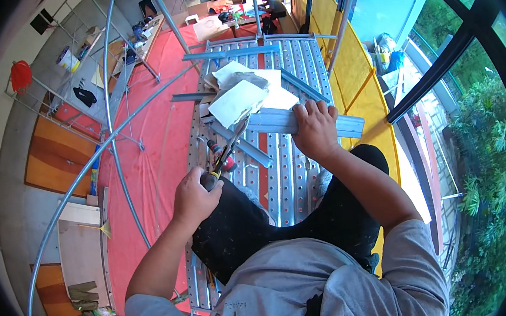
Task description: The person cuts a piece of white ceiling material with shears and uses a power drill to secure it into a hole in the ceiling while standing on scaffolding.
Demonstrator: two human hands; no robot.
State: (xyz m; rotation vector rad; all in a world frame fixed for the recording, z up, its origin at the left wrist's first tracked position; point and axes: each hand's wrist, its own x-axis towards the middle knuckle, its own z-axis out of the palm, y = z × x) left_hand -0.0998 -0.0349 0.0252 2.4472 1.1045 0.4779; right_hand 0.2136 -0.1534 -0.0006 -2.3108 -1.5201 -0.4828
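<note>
Grey metal channel runs across the centre of the frame, slanting slightly down toward the right. The person's right hand grips it from above near its middle, with the fingers bent over its upper edge. Lower and to the left, the left hand is closed around the dark handles of a pair of snips. Their blades point up and right toward the channel's left end; whether they touch it cannot be told. Just beside the snips sits a red and black tool, partly hidden.

White boards lie overlapping in a loose pile at upper centre, near the channel's left end. Around the pile are other metal strips: one above it, one slanting to its right and one below. Beneath everything is a perforated metal platform, and the person's dark trousers show at lower centre, knees apart.

Red sheeting spreads over the floor on the left, and yellow sheeting lines the right side. At top centre, another person in a red cap is beside a desk. Greenery fills the right of the frame.
</note>
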